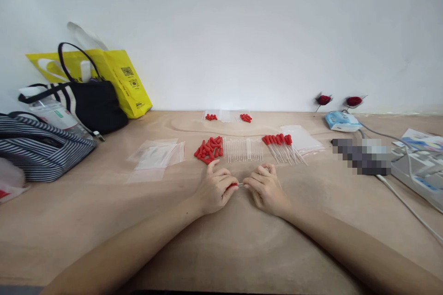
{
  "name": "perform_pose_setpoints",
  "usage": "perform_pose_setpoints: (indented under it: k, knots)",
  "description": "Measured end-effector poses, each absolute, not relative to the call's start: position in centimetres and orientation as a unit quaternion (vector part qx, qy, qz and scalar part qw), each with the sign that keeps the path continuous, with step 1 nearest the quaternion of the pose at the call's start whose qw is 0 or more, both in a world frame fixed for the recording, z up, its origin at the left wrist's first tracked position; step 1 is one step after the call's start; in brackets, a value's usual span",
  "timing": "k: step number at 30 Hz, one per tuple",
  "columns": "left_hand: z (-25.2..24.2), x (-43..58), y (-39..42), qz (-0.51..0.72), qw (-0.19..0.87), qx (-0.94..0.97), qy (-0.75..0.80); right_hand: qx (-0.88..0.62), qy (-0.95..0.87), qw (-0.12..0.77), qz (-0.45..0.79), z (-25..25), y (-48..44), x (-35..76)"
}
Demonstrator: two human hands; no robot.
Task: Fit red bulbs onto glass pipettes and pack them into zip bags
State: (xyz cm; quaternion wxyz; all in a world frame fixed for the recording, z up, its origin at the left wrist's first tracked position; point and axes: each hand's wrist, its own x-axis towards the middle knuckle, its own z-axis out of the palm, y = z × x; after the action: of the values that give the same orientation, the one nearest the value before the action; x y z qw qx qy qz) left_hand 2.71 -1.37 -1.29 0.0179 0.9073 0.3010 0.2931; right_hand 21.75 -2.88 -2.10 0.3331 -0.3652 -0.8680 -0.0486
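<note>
In front of me my left hand (216, 189) pinches a red rubber bulb (232, 185). Facing it, my right hand (266, 188) has its fingers closed on a thin clear dropper tube (241, 185). The tube spans the small gap between the hands and meets the bulb's end; how deep it sits is hidden by my fingers. Just beyond the left hand lies a pile of loose red bulbs (208, 148). Beside it is a row of bare clear tubes (242, 150). Past the right hand, several droppers (282, 146) lie fanned out, red bulbs on their tubes.
Clear zip bags (157, 156) lie left, with another zip bag (304, 139) right. Small bulb groups (246, 118) sit near the wall. A striped bag (44, 145), black bag (100, 106) and yellow bag (128, 83) stand left. Right are a wipes pack (342, 121) and power strip (420, 177).
</note>
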Motion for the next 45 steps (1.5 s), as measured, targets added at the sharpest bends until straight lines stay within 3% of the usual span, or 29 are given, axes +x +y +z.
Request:
perform_pose_setpoints:
  k: [13, 22, 31, 45]
  knots:
    - [-1.2, 2.5, -0.7, 0.284, 0.029, 0.894, 0.346, -0.419, -0.853, 0.309, 0.033, -1.7, -2.4, 21.4]
    - [-1.3, 1.9, -0.4, 0.277, 0.023, 0.890, 0.361, -0.385, -0.886, 0.254, -0.059, -0.9, -2.3, 23.0]
    - [-1.0, 1.0, 0.8, 0.313, -0.031, 0.817, 0.484, -0.687, -0.670, 0.266, -0.090, -1.6, 2.8, 25.5]
    - [-1.3, 1.0, 0.8, 0.294, -0.033, 0.827, 0.477, -0.760, -0.616, 0.191, -0.082, -1.9, 5.9, 25.1]
